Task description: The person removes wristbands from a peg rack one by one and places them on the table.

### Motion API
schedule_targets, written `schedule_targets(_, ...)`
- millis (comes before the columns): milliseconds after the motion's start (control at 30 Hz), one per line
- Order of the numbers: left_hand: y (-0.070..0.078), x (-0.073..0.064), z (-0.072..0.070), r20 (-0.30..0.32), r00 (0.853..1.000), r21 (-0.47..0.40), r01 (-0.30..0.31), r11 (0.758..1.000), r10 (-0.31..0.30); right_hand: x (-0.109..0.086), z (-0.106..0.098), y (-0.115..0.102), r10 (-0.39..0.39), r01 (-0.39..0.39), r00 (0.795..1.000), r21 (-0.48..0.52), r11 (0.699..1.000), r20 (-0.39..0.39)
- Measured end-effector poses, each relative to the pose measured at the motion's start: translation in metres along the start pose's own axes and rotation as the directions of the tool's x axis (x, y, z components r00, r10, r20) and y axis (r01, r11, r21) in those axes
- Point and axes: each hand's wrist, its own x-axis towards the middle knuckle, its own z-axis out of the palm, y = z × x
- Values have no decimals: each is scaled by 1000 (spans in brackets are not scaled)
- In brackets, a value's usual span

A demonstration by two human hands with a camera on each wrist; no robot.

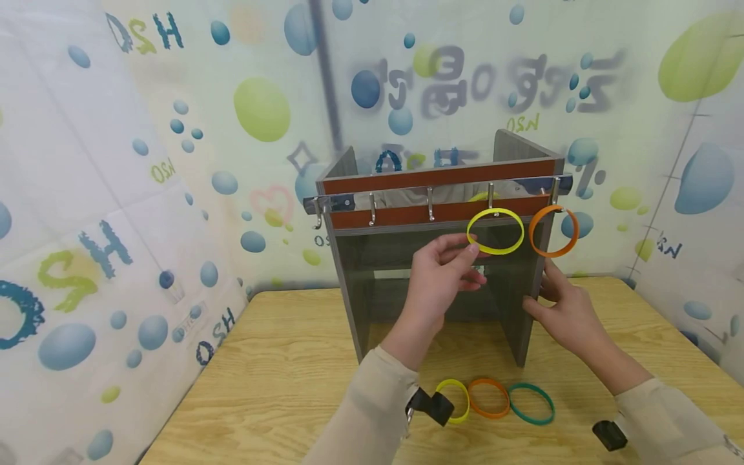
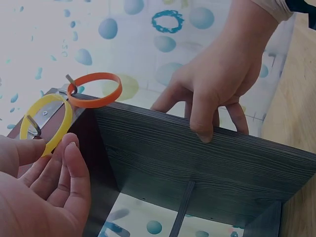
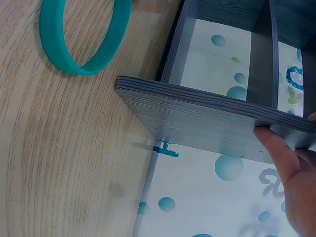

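Observation:
My left hand [image 1: 438, 274] pinches a yellow wristband [image 1: 496, 252] between thumb and fingers, up at the hook rail [image 1: 401, 196]. In the left wrist view, a hook tip shows through this wristband [image 2: 63, 126]. An orange wristband [image 1: 554, 254] hangs from the end hook just to its right. Lower down, my right hand [image 1: 572, 316] grips the right side panel [image 1: 531, 303] of a grey wooden shelf unit, thumb and fingers on either side of its edge. The right wrist view shows only part of this hand [image 3: 296, 182] against the panel.
On the wooden table [image 1: 279, 361], in front of the unit, lie a yellow wristband [image 1: 440, 385], an orange wristband [image 1: 489, 415] and a teal wristband [image 1: 531, 422] in a row. Patterned curtains [image 1: 174, 245] stand behind and at both sides. Several bare hooks [image 1: 372, 210] line the rail's left part.

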Motion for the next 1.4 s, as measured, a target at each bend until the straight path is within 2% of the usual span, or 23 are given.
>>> schedule_targets(233, 7, -1, 0, -14, 1000, -29, -16, 999, 16, 0, 1, 1, -3, 3, 1000, 9, 1000, -1)
schedule_targets(567, 15, -11, -2, -18, 1000, -26, -16, 1000, 16, 0, 1, 2, 3, -3, 1000, 7, 1000, 0)
schedule_targets(800, 16, -18, -5, -9, 999, -15, -41, 999, 41, 1, 2, 3, 1, -1, 1000, 5, 1000, -4)
schedule_targets(1100, 8, -27, -13, -28, 999, -1, -45, 999, 45, 3, 4, 0, -11, 11, 1000, 21, 1000, -19)
schedule_targets(1400, -10, -39, -29, -61, 998, -14, 5, 1000, -6, 1, 4, 0, -2, 2, 1000, 0, 1000, -29)
